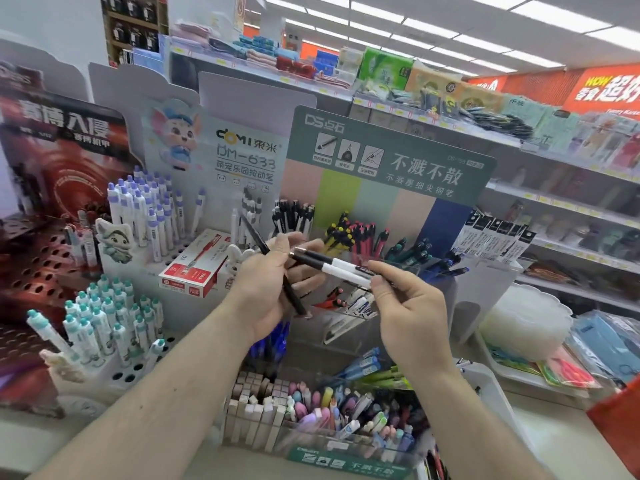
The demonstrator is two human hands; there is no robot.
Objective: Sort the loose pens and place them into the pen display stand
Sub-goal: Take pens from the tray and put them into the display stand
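Observation:
My left hand [273, 285] grips a black pen [273, 268] that runs steeply from upper left to lower right through the fist. My right hand [408, 313] pinches the white end of two black-and-white pens [329, 266] lying nearly level, their black ends reaching into my left hand's fingers. Both hands hover in front of the green pen display stand [388, 161]. Its slots hold black-and-white pens [294, 213], yellow-tipped and red pens [356, 233] and teal and blue pens [426, 258].
A white stand of purple-capped pens [152, 216] and a stand of teal-capped pens [104, 327] are at the left. A red pen box [197, 268] lies between them. A clear bin of mixed pastel pens [339, 417] sits below my hands. Store shelves run along the right.

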